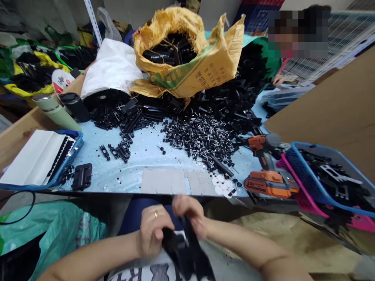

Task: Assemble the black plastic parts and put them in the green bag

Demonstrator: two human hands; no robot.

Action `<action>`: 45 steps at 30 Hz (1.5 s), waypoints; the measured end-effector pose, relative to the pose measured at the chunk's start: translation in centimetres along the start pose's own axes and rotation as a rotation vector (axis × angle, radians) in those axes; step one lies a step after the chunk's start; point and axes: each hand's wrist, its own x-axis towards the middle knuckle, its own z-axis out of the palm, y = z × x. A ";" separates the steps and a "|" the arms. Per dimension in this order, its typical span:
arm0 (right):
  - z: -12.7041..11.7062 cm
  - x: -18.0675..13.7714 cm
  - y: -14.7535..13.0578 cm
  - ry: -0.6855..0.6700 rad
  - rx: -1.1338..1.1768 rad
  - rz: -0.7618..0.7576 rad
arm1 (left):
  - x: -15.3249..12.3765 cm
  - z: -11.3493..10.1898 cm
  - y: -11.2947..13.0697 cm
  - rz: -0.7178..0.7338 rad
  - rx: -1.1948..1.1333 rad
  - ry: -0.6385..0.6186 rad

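Left hand (154, 230) has thumb and fingers closed about one rounded end of a black part (195, 255); right hand (191, 214) is curled against its upper right side, fingertips blurred, exact contact indeterminate. Part sits between the hands and runs back toward the wearer, tilted; one piece or two joined, cannot tell. Both hands are just short of the blue tabletop (137, 156).

Judgement on handling: left grip best kept firm against twisting, right applying light, even pressure. Holding the part over the tabletop would catch anything dropped. Small metal pins (202, 134) lie heaped ahead and right of the hands; cordless drill (272, 183), farther right, appears clear of both elbows.
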 end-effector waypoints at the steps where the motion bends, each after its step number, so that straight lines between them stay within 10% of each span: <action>1: 0.6 -0.4 1.3 0.141 -0.029 0.050 | 0.2 0.6 -0.5 -0.019 0.000 0.003; 5: -0.3 0.6 6.6 0.343 -0.231 0.212 | 1.8 2.5 -4.0 -0.068 0.159 0.067; 8: -5.3 4.0 10.3 0.176 -0.604 0.201 | 3.1 3.0 -7.5 -0.069 0.397 0.079; 13: -14.8 11.2 15.7 0.012 -1.131 0.254 | 6.2 3.5 -13.1 -0.232 0.769 -0.277; 19: -16.1 19.8 22.9 -0.359 -1.426 0.379 | 12.6 4.4 -16.7 -0.332 0.827 -0.276; 28: -15.2 26.4 30.7 -0.430 -1.609 0.437 | 16.6 -5.6 -22.8 -0.486 0.910 0.064; 37: -15.0 25.6 26.3 -0.170 -0.925 0.616 | 20.9 -6.4 -30.8 -0.457 1.035 -0.106; 45: -11.8 12.1 14.9 0.034 -0.055 0.750 | 16.8 -8.3 -23.6 -0.597 0.852 -0.115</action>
